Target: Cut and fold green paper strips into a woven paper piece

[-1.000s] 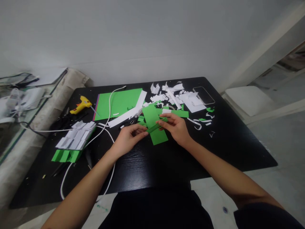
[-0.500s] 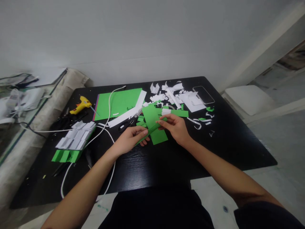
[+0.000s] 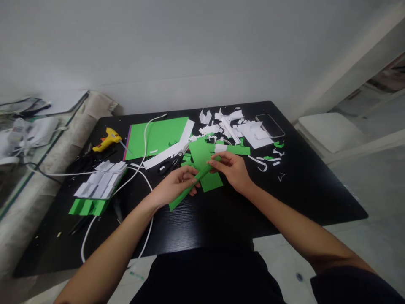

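Between my two hands a strip of green paper [image 3: 185, 196] runs slantwise, with its lower left end free over the black table. My left hand [image 3: 177, 182] pinches it around the middle, thumb on top. At the upper right end, my right hand [image 3: 230, 168] grips it between thumb and fingers. Beneath and behind lies a wider green paper piece [image 3: 212, 180], partly covered by the strip and my fingers. Black-handled scissors [image 3: 172, 162] rest just beyond my left hand. A green strip with a white band [image 3: 238, 150] lies behind my right hand.
White and green paper scraps [image 3: 228, 126] litter the back right beside a phone [image 3: 270, 126]. Green sheets [image 3: 158, 135] lie at the back. A yellow glue gun [image 3: 107, 140] and a folded white-and-green paper piece [image 3: 100, 181] sit left. A white cable [image 3: 148, 179] loops across the table [image 3: 253, 207].
The green strip has turned in my hands, showing more of its face, and its lower left end now sticks out past my left fingers. My right hand has barely moved.
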Motion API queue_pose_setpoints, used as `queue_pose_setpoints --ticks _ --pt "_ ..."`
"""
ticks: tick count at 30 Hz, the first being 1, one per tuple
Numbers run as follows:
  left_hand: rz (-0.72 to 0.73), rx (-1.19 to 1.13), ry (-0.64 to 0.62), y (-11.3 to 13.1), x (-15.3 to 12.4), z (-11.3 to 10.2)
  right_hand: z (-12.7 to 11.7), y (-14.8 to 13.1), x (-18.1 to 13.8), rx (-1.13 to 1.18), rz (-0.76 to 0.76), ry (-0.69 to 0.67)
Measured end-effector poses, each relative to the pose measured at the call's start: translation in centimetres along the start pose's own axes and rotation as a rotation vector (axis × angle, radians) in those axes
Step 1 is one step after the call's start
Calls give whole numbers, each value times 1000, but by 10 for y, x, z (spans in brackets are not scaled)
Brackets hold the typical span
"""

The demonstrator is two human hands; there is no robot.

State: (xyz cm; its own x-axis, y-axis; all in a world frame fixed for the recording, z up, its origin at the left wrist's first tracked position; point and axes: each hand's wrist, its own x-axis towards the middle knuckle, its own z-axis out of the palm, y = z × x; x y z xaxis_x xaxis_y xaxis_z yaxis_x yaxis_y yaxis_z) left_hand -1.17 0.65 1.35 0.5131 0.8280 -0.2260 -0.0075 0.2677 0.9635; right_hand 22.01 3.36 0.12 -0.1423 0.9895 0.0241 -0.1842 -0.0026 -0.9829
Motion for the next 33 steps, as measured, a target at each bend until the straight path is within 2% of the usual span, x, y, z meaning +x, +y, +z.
queue_pose_setpoints --ticks 8,15,21,33 --pt "-26 53 27 -1 0 1 0 -2 -1 8 5 18" --pt "46 204 45 0 -1 7 0 -4 -1 -7 4 32" --pt "64 320 12 5 -2 11 0 -4 -1 -20 -9 18" --pt "83 386 36 1 -2 11 1 -3 -1 -32 -5 41"
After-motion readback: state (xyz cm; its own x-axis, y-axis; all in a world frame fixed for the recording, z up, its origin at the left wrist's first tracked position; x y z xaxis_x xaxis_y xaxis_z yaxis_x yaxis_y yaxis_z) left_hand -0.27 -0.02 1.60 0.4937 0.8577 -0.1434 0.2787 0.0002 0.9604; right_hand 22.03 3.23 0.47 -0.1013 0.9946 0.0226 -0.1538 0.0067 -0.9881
